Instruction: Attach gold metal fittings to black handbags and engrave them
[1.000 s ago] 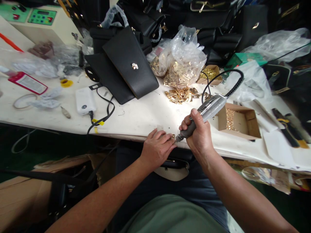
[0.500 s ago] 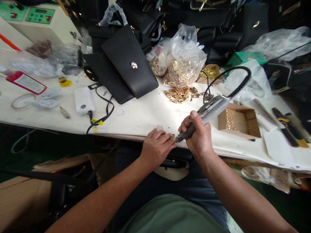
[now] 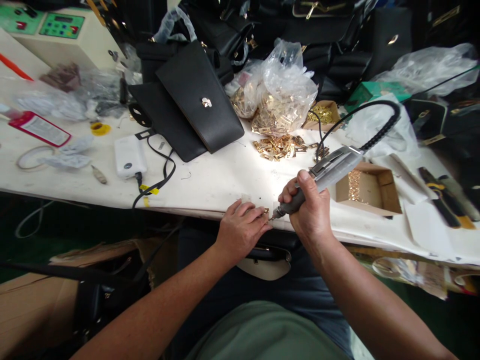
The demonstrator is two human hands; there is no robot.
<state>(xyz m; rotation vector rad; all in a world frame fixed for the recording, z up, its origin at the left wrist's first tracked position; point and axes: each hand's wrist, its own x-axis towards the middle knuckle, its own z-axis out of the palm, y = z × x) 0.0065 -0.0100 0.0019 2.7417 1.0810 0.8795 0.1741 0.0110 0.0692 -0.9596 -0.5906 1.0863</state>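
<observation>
In the head view, a power screwdriver [image 3: 333,167] is seen with a smooth grey body, a darker front and a narrow metal tip; a black cable sleeve [image 3: 388,112] is curved from its rear. It is gripped around the front by the right hand [image 3: 313,207], its body slanted up past the thumb, its tip pointed at the near edge of the white surface [image 3: 210,185]. There, a small gold piece [image 3: 266,210] is met by the left hand's [image 3: 242,225] fingertips; whether it is pinched cannot be told.
</observation>
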